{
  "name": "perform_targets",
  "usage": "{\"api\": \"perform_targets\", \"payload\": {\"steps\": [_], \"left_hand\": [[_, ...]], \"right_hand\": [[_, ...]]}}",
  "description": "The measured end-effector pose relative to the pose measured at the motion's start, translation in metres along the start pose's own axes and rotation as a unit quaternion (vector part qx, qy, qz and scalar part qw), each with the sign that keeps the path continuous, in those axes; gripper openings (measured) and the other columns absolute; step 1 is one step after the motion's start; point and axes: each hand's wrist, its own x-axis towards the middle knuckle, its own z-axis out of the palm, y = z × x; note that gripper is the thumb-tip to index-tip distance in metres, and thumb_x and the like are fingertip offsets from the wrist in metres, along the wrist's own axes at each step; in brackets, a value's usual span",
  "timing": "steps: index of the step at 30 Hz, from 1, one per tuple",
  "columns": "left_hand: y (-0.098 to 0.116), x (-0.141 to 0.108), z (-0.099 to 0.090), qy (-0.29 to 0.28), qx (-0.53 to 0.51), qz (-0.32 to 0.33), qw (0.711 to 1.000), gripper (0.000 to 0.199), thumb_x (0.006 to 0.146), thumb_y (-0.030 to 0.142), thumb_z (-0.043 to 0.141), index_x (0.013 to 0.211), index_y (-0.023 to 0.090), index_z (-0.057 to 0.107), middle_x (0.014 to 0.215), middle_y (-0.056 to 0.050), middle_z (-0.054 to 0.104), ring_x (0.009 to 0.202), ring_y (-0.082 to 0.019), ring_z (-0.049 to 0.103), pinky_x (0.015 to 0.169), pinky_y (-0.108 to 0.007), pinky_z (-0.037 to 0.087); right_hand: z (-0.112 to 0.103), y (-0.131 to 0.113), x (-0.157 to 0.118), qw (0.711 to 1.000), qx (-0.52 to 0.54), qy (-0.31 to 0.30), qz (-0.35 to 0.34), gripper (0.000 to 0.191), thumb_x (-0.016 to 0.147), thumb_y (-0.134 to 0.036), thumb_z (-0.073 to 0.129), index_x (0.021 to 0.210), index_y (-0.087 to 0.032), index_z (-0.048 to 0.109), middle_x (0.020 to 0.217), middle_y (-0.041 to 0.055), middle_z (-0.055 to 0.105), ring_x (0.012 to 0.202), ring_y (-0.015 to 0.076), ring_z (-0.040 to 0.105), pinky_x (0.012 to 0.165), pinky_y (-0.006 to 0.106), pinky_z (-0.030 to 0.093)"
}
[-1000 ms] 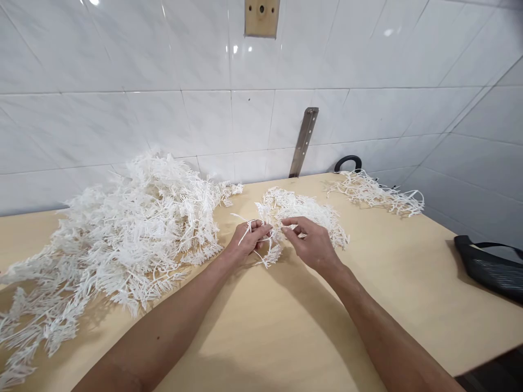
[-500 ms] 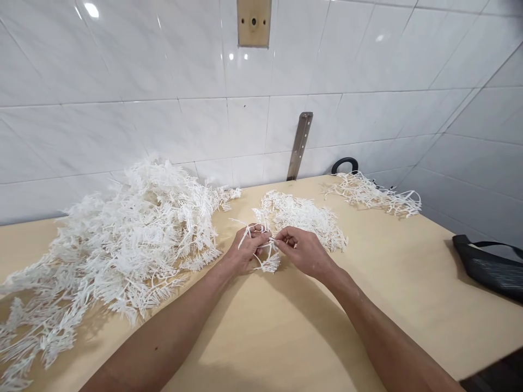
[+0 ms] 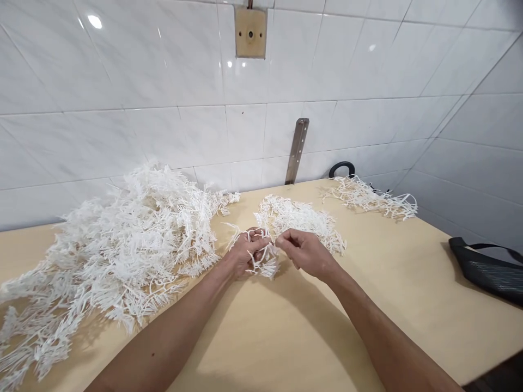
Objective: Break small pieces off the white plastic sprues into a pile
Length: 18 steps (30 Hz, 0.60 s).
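My left hand (image 3: 247,251) is closed round a white artificial plant sprig (image 3: 266,265), whose thin stems and bushy tips stick out on both sides of the fingers. Close on its right, my right hand (image 3: 304,250) has thumb and forefinger pinched together at the sprig's edge; what lies between those fingertips is too small to make out. Just behind both hands is a small heap of short white tufts (image 3: 306,220). A large pile of white branching sprigs (image 3: 139,234) spreads over the table to the left of my left hand.
At the back right of the wooden table (image 3: 408,305) lies a bunch of bare white stems (image 3: 371,198), with a black ring-shaped handle (image 3: 342,167) behind it. A black bag (image 3: 486,267) rests near the right edge. A metal strip (image 3: 297,151) leans against the tiled wall.
My right hand has drawn slightly to the right, off the sprig's middle. The sprig has turned a little in my left hand. The view has tipped up slightly.
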Motion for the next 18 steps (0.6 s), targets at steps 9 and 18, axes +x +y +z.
{"api": "perform_targets", "payload": {"steps": [9, 18], "left_hand": [[0.0010, -0.0044, 0.0042, -0.016, 0.039, -0.004, 0.999, 0.054, 0.054, 0.042, 0.090, 0.084, 0.018, 0.052, 0.049, 0.010, 0.043, 0.038, -0.005, 0.039, 0.041, -0.020, 0.021], [-0.0062, -0.0006, 0.0015, 0.021, 0.047, -0.003, 0.999, 0.048, 0.058, 0.038, 0.088, 0.084, 0.018, 0.053, 0.053, 0.008, 0.049, 0.043, -0.006, 0.044, 0.040, -0.020, 0.019]], "right_hand": [[0.0024, 0.0086, 0.0018, 0.999, -0.037, 0.019, -0.022, 0.023, 0.087, -0.038, 0.059, 0.099, -0.022, 0.070, 0.085, 0.0030, 0.070, 0.070, 0.0154, 0.061, 0.065, 0.029, 0.050], [0.0036, 0.0105, 0.0022, 0.989, -0.085, 0.048, -0.107, 0.009, 0.089, -0.027, 0.059, 0.090, -0.022, 0.066, 0.093, 0.0043, 0.067, 0.068, 0.0137, 0.058, 0.064, 0.029, 0.048]]}}
